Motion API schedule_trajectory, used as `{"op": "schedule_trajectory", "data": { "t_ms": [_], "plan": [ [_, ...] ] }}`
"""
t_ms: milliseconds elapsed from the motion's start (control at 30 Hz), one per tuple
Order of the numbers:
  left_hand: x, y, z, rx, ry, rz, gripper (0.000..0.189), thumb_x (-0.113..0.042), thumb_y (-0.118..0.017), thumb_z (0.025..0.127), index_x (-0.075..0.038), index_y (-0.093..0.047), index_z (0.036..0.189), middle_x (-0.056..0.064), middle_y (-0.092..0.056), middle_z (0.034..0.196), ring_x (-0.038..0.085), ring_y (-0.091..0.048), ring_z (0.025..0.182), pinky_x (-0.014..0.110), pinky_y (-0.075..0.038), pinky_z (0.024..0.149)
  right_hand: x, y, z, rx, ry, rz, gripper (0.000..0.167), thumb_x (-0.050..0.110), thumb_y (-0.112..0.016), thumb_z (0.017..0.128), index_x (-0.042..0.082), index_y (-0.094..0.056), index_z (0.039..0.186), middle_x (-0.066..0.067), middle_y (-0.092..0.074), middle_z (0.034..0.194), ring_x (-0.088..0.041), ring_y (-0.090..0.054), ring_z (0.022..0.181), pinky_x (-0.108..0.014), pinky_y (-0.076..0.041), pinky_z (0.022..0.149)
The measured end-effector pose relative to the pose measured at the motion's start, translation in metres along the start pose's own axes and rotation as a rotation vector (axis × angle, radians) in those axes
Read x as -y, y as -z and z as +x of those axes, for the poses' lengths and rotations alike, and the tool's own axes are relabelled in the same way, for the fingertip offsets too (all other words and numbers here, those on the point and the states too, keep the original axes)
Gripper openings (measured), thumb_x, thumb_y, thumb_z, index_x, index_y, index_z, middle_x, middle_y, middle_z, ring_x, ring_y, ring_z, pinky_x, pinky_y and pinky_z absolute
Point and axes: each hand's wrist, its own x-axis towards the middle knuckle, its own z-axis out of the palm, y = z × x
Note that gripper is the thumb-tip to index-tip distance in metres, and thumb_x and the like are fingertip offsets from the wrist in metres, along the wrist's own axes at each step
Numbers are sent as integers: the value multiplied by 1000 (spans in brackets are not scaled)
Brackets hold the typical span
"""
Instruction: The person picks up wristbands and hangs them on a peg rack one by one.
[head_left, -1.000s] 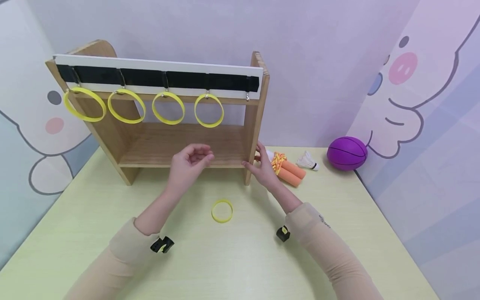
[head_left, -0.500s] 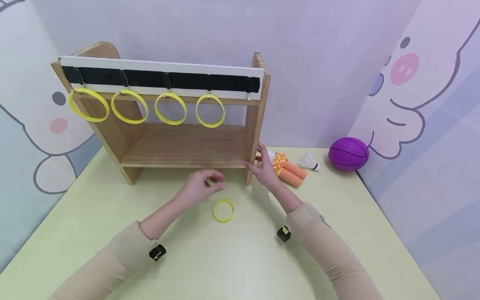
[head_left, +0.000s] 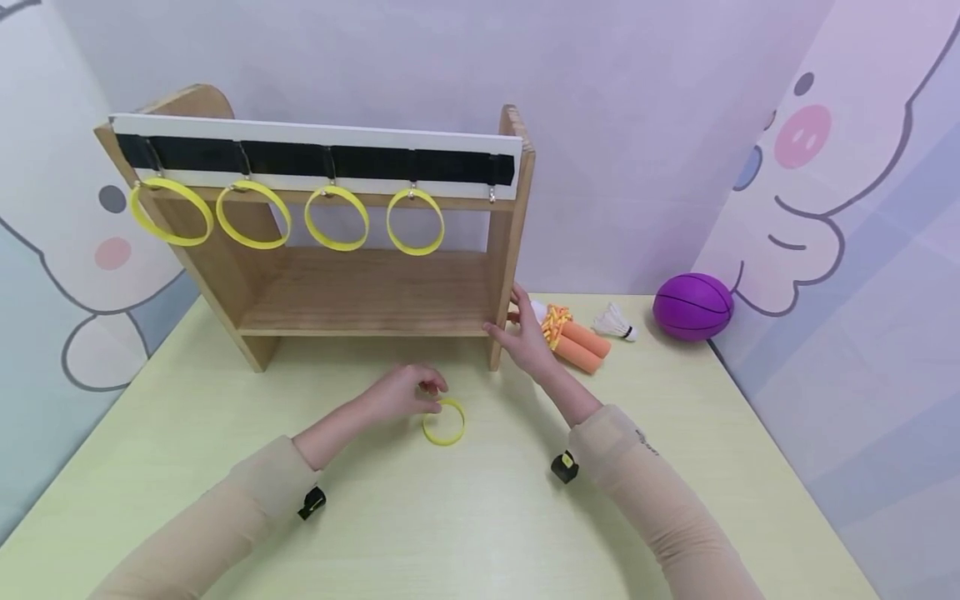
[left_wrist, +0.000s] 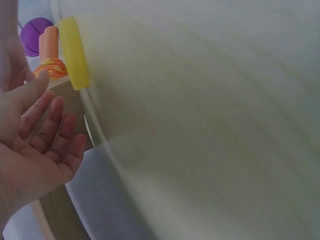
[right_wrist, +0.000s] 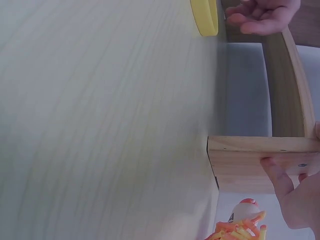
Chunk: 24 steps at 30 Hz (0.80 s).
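Note:
My left hand (head_left: pixel 401 392) hovers over the table beside a yellow ring (head_left: pixel 444 442) lying flat there. Its fingers are loosely bent, and both wrist views show a gap between them and the ring (left_wrist: pixel 74 52). With thumb and fingers on either side, my right hand (head_left: pixel 528 337) grips the right side panel (head_left: pixel 512 242) of a wooden shelf (head_left: pixel 375 287). Several yellow rings like the one on the table hang from hooks on the black strip (head_left: pixel 292 157) along the shelf's top. The rightmost hook (head_left: pixel 492 196) is bare.
Right of the shelf lies a jump rope (head_left: pixel 577 343) with orange foam handles. A shuttlecock (head_left: pixel 615 323) and a small purple basketball (head_left: pixel 693 307) lie farther right, near the wall. Cartoon-printed walls (head_left: pixel 600 167) bound the pale table (head_left: pixel 495 525).
My left hand has come down from in front of the shelf to beside the ring on the table. My right hand has stayed on the side panel.

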Motion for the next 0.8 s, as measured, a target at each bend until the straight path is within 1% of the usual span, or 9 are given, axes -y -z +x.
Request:
{"op": "schedule_trajectory", "data": {
  "t_ms": [33, 167, 333, 433, 633, 800],
  "plan": [
    [3, -1, 0, 6, -13, 7, 25, -12, -77, 78, -4, -69, 100, 4, -68, 93, 18, -61, 88, 36, -52, 81, 0, 0, 0, 0, 1, 2, 76, 2, -66, 87, 10, -21, 148, -21, -33, 142, -38, -51, 108, -46, -52, 82],
    [11, -4, 1, 20, -30, 5, 23, -10, -77, 78, -3, -68, 98, 3, -66, 86, 17, -60, 82, 33, -52, 77, 0, -1, 0, 2, 4, -2, 76, 3, -66, 87, 10, -21, 148, -21, -33, 142, -39, -51, 109, -48, -51, 84],
    [20, -7, 3, 37, -37, 10, 16, -12, -77, 78, -7, -69, 91, -3, -63, 76, 10, -56, 73, 24, -49, 68, -1, -2, 1, 4, -1, -2, 77, 3, -66, 86, 11, -21, 148, -20, -33, 142, -38, -51, 109, -49, -51, 84],
    [21, -7, 4, 49, -30, 3, 13, -13, -77, 78, -9, -69, 87, -4, -63, 74, 7, -55, 69, 21, -47, 65, -2, -2, 1, 4, 0, 0, 77, 3, -66, 86, 10, -21, 148, -20, -33, 142, -39, -51, 109, -49, -50, 84],
    [21, -8, 5, 67, 3, 1, 8, -13, -76, 79, -12, -69, 81, -6, -63, 73, 7, -53, 68, 21, -47, 62, -1, -1, 0, 5, 0, -5, 77, 3, -66, 86, 10, -20, 148, -21, -33, 142, -39, -51, 109, -47, -51, 83],
    [21, -7, 5, 61, -3, -4, 8, -12, -76, 78, -12, -68, 79, -6, -64, 73, 6, -54, 68, 20, -48, 62, 1, 0, 0, 5, -3, -3, 77, 3, -66, 86, 9, -20, 148, -21, -33, 141, -39, -50, 110, -49, -50, 85]
  ]
}}
